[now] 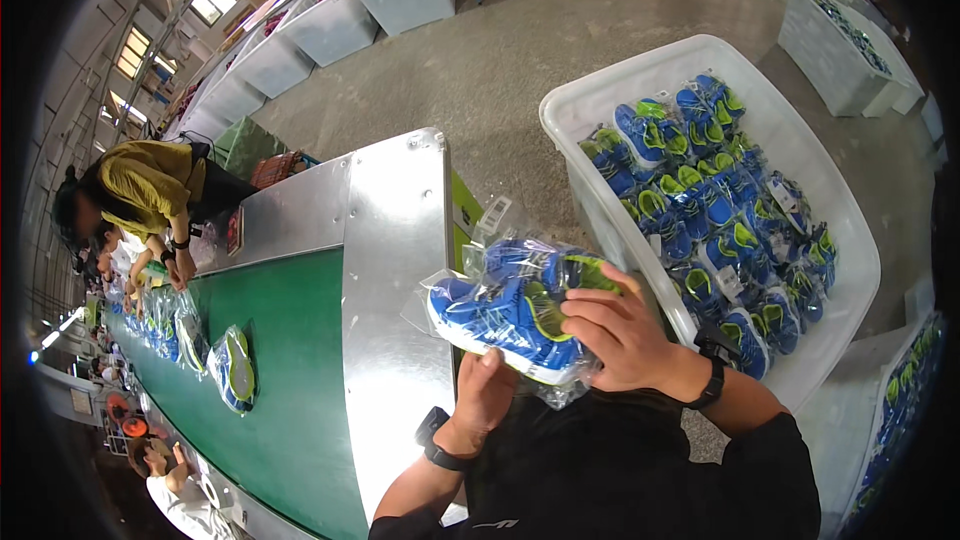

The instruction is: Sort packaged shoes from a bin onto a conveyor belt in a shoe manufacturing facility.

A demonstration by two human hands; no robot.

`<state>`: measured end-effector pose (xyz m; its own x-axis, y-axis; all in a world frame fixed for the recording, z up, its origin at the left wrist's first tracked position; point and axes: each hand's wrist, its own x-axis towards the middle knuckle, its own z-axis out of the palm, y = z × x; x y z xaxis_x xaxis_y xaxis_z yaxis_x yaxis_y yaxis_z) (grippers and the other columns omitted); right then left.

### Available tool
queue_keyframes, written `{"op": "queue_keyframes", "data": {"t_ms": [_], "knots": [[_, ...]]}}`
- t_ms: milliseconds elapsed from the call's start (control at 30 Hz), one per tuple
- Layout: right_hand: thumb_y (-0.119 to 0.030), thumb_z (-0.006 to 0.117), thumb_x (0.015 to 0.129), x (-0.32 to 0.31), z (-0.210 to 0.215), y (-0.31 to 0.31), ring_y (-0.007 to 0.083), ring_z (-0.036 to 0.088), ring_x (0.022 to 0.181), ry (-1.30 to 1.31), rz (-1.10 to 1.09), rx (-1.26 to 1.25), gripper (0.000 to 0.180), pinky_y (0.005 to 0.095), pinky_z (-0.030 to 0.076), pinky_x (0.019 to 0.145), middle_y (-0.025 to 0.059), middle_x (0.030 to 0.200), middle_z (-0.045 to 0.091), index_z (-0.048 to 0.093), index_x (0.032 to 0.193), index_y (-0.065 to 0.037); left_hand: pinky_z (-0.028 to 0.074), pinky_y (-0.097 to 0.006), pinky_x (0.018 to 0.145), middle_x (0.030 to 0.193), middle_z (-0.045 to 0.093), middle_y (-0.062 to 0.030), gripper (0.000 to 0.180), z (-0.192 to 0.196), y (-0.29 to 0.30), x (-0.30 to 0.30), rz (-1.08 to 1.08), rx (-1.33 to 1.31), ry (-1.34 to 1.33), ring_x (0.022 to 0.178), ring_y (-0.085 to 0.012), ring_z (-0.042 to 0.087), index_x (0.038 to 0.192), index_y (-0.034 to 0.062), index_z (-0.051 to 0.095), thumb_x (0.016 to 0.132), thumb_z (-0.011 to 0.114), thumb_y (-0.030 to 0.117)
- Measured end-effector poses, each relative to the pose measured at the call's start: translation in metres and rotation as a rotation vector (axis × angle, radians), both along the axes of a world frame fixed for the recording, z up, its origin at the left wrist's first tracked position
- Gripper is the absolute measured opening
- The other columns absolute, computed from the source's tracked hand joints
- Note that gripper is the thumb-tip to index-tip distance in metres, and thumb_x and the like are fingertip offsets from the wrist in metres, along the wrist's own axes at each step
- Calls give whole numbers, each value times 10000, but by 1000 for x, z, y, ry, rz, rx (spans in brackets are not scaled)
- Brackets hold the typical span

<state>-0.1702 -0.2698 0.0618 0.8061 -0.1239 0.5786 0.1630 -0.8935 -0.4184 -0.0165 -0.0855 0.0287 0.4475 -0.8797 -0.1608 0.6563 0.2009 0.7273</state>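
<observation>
Both hands hold a clear bag of blue and green shoes (515, 312) over the edge of the shiny metal table (392, 270). The bag lies longways from left to right, soles toward the person. The right hand (618, 335) wraps fingers over the top. The left hand (484, 392) holds it from below. A white bin (640, 65) full of the same shoes sits on the right. Another bagged pair (232, 368) lies on the green belt (285, 360).

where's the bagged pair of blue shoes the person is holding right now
In the head view, the bagged blue shoes sit centre frame, gripped by the left hand and right hand, between the metal table and the white bin.
</observation>
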Motion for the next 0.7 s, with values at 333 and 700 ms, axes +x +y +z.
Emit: {"op": "queue_keyframes", "data": {"t_ms": [333,700], "knots": [[-49,715,682,-13,8,-57,270,648,1138,-161,-254,-94,474,590,357,1141,81,1192,629,621,1146,-86,521,-334,948,1174,667,-99,454,-4,13,54,133,264,-525,1087,-182,634,1441,18,492,1009,611,93],[-48,736,667,33,-3,-217,371,511,1265,-110,-704,-94,612,523,308,1173,128,1249,593,539,1243,-101,511,-218,665,936,638,-83,222,-65,62,136,666,337,-454,764,-109,610,1212,-27,568,1013,591,68]]}}
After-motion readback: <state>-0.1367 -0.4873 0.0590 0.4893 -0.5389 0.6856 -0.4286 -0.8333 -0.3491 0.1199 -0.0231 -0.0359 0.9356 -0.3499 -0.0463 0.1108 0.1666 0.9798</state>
